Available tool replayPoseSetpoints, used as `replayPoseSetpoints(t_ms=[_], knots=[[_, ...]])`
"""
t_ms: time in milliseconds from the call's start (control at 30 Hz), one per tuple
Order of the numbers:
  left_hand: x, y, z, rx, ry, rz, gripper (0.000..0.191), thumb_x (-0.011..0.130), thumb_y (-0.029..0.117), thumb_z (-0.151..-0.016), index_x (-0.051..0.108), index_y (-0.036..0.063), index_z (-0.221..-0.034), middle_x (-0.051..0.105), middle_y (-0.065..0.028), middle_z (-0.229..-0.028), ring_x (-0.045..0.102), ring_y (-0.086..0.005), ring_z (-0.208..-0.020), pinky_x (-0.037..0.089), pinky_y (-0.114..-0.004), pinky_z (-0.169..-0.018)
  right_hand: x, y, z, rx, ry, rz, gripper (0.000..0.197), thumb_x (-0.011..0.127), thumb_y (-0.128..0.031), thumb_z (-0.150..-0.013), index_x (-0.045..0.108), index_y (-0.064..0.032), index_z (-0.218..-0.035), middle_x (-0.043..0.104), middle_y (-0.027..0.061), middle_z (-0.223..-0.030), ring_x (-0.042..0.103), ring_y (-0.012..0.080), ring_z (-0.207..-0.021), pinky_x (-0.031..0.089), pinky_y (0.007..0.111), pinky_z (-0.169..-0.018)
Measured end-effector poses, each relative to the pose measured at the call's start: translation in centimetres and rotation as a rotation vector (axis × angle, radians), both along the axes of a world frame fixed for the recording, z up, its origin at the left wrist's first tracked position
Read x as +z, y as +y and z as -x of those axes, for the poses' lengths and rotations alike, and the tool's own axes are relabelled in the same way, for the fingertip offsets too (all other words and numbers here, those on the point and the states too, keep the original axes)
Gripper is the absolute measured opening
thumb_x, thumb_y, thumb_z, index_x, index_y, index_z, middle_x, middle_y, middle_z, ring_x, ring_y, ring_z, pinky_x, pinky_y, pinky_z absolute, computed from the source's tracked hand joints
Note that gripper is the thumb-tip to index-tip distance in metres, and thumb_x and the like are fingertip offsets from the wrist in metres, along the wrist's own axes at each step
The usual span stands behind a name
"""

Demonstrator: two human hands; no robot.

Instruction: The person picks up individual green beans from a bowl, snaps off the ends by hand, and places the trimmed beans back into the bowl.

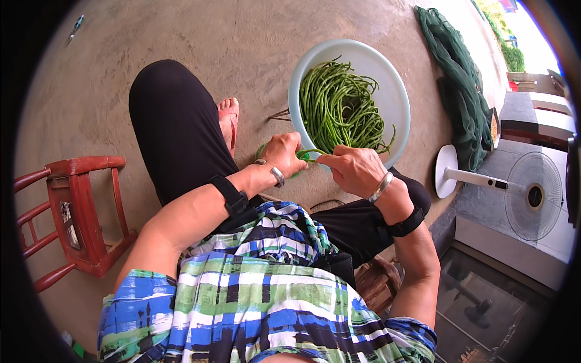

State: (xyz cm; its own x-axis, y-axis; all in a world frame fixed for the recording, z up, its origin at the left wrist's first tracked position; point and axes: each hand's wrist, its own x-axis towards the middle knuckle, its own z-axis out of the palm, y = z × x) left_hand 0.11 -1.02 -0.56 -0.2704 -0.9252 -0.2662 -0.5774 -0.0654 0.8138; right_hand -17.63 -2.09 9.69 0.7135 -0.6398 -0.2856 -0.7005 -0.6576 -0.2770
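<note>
Between my hands a green long bean point(313, 151) is stretched in a short curve. The fingers of my left hand point(282, 152) are closed on one end of it. My right hand point(356, 169) pinches the other end, close to the near rim of a pale blue plastic basin point(401, 102). A large coiled heap of long beans point(333, 104) lies in that basin. Beneath my left hand a green object point(261, 149) shows only in part; the hand hides most of it, so its kind is unclear.
A red wooden chair point(86, 218) stands on the left. To the right are a white pedestal fan point(472, 177) and dark green netting point(458, 86) on the concrete floor point(245, 41). Thin metal prongs point(279, 115) stick out beside the basin. A pen-like object point(76, 27) lies far left.
</note>
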Motion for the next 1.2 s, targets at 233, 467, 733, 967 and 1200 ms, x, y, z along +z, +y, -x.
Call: replayPoseSetpoints(t_ms=[233,467,733,967,1200], knots=[[0.2,0.0,0.0,0.001,0.003,-0.023,0.038,0.082,0.021,-0.054,0.056,0.0024,-0.076,0.063,-0.0171,-0.075,0.063,-0.0331,-0.075,0.05,-0.04,-0.065,0.3,0.3,-1.4,-0.115,-0.001,-0.022,0.029,0.054,-0.002,-0.072,0.06,-0.0093,-0.099,0.062,0.0091,-0.074,0.061,0.0276,-0.065,0.048,0.036,-0.052],[-1.0,0.3,0.2,0.045,0.044,0.034,0.037,0.08,0.017,-0.052,0.054,0.0007,-0.072,0.06,-0.0159,-0.067,0.061,-0.0313,-0.065,0.048,-0.038,-0.06,-2.5,0.0,-2.3,-0.094,0.056,-0.03,0.017,0.056,-0.004,-0.073,0.056,-0.0064,-0.09,0.059,0.0111,-0.078,0.06,0.0294,-0.067,0.048,0.038,-0.055],[-1.1,0.3,0.1,0.062,0.036,0.117,0.038,0.081,0.016,-0.051,0.054,0.0009,-0.073,0.061,-0.0149,-0.068,0.062,-0.03,-0.065,0.048,-0.036,-0.059,-2.9,-0.9,-2.1,-0.332,-0.462,-0.262,0.049,0.078,-0.01,-0.061,0.056,-0.0017,-0.104,0.058,0.0107,-0.087,0.062,0.0212,-0.071,0.05,0.032,-0.062],[-0.4,0.1,0.0,0.015,0.042,0.027,0.04,0.083,0.019,-0.051,0.055,0.0004,-0.073,0.061,-0.0161,-0.07,0.062,-0.0303,-0.068,0.048,-0.037,-0.062,-1.5,1.0,0.3,-0.368,-0.297,-0.25,0.058,0.076,-0.007,-0.061,0.051,-0.0037,-0.113,0.056,0.0133,-0.098,0.06,0.0269,-0.078,0.049,0.034,-0.069],[-0.4,0.0,0.0,0.023,0.033,0.05,0.042,0.083,0.021,-0.05,0.055,0.0004,-0.073,0.061,-0.0151,-0.07,0.061,-0.0297,-0.068,0.048,-0.037,-0.062,-3.2,1.6,0.1,-0.411,-0.403,-0.089,0.036,0.068,0.0,-0.068,0.057,-0.0046,-0.102,0.061,0.0086,-0.082,0.062,0.0233,-0.068,0.05,0.034,-0.063]])
